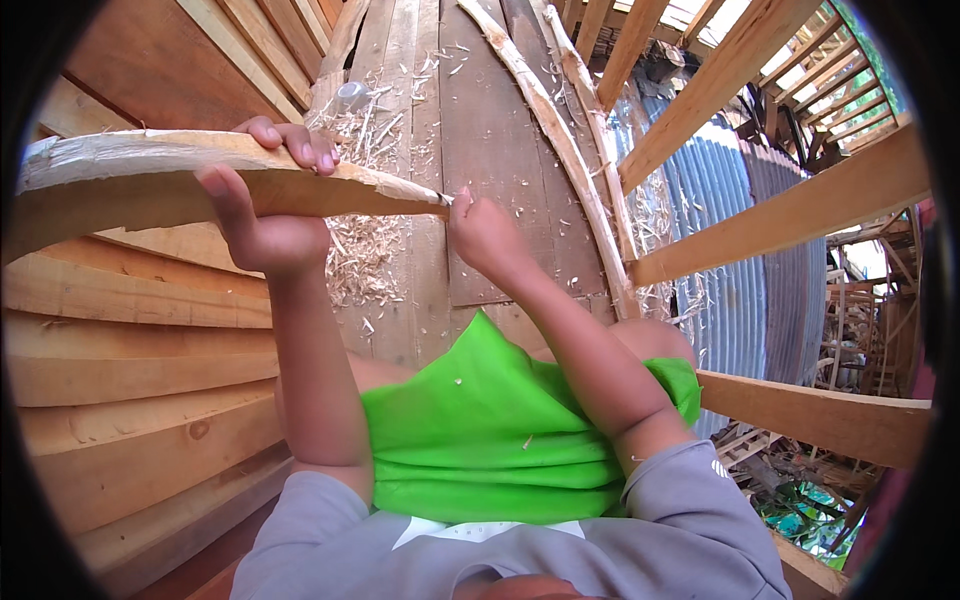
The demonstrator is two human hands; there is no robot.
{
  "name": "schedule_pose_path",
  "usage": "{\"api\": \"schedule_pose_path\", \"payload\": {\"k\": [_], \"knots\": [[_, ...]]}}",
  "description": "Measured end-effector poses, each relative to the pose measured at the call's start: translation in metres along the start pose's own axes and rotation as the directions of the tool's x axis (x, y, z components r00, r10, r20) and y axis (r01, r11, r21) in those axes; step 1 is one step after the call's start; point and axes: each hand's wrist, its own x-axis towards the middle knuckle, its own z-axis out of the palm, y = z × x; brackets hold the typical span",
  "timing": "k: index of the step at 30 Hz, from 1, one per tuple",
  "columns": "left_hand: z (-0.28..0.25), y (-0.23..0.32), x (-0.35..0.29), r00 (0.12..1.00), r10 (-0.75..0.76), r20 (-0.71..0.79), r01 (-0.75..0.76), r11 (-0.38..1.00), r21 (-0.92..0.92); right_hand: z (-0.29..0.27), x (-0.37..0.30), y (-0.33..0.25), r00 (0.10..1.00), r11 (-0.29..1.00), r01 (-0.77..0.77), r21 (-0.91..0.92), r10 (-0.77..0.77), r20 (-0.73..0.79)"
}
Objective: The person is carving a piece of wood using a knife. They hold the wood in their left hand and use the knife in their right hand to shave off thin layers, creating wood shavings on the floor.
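A long slab of wood (300, 192) with a pale, rough-stripped upper edge runs in from the left and tapers toward the middle. My left hand (285, 235) is wrapped round it, with fingers over the far edge and the thumb up on the near side. At the slab's thin right end, my right hand (487, 235) is closed in a fist. A small dark bit shows between that fist and the wood; what the fist grips is hidden.
Wood shavings (365, 255) litter the plank floor (500, 240), near a clear cup-like object (351, 95). Two stripped poles (560, 135) lie to the right, beside wooden rails (780, 235) and corrugated metal sheets (720, 230). Stacked boards (150, 370) line the left. Green cloth (490, 420) covers my lap.
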Motion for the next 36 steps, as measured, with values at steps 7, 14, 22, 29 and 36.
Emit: {"api": "schedule_pose_path", "payload": {"k": [7,14,22,29,36], "knots": [[0.006,-0.003,0.002,0.999,-0.009,0.046,0.013,0.997,-0.08,0.027,0.039,0.077,0.991,0.996,0.012,-0.087,-0.023,-0.134],[-0.002,0.001,-0.006,1.0,-0.024,0.018,0.024,1.0,0.002,0.019,0.009,0.031,0.999,0.998,-0.021,-0.064,0.018,-0.05],[0.01,-0.002,-0.003,0.998,0.028,-0.057,-0.026,0.999,0.028,0.03,0.03,0.057,0.997,0.98,-0.002,-0.201,0.018,0.077],[0.009,-0.003,0.001,0.996,-0.002,-0.088,0.0,1.0,-0.029,0.048,0.039,0.095,0.996,0.998,-0.052,-0.033,0.049,-0.074],[0.01,0.0,-0.003,0.983,0.065,-0.171,-0.052,0.995,0.084,0.021,-0.006,-0.002,0.985,0.982,0.173,-0.077,-0.172,0.012]]}}
